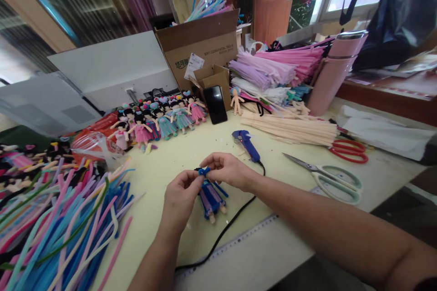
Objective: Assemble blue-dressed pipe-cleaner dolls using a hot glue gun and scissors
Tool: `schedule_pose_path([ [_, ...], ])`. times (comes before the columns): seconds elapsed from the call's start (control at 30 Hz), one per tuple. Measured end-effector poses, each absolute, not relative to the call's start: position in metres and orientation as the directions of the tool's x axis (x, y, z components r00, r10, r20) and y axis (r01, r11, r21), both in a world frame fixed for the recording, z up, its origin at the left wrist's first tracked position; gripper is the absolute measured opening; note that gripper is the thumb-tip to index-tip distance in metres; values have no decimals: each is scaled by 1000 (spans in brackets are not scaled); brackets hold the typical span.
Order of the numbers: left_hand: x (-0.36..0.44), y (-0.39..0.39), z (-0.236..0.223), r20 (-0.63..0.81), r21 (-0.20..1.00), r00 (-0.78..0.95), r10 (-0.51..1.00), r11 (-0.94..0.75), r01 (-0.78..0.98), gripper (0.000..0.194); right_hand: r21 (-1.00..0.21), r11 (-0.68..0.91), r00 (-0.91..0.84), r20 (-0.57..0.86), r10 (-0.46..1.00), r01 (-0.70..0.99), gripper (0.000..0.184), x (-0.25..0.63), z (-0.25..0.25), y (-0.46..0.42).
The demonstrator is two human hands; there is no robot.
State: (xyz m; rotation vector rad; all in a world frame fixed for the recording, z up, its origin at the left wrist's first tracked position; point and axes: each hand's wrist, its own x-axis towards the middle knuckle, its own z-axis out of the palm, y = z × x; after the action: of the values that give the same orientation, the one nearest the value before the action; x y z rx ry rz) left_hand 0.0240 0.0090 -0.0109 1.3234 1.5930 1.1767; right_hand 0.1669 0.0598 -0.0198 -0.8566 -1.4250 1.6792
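Between my hands, a small pipe-cleaner doll [212, 196] in a blue and lilac striped dress lies over the table, its feet toward me. My left hand [182, 193] pinches the doll's upper end from the left. My right hand [227, 170] closes its fingertips on a blue pipe-cleaner piece [204, 171] at the same end. Part of the doll's head is hidden behind my fingers. A blue glue gun [249, 144] rests just beyond my right hand, and its black cord runs past the doll.
Pale-handled scissors [327, 177] and red-handled scissors [348, 151] lie at right. Finished dolls [164, 120] stand behind, beside a phone [215, 104]. Loose pipe cleaners [68, 232] cover the left. A ruler [239, 238] lies in front; a pink bottle [336, 75] stands at back right.
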Motion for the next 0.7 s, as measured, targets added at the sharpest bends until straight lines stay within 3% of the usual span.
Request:
schedule_pose_path([
  [0.2, 25, 9, -9, 22, 928, -179, 984, 46, 369, 20, -998, 13, -501, 42, 864, -60, 22, 170, -24, 63],
  [0.47, 30, 10, -12, -39, 998, -277, 960, 53, 45, 17, -1000, -7, -433, -16, 901, 21, 12, 166, -24, 60],
  [0.7, 33, 9, -15, -147, 981, -236, 961, 112, -156, 19, -999, -44, -423, -39, 905, -1, 9, 163, -24, 58],
])
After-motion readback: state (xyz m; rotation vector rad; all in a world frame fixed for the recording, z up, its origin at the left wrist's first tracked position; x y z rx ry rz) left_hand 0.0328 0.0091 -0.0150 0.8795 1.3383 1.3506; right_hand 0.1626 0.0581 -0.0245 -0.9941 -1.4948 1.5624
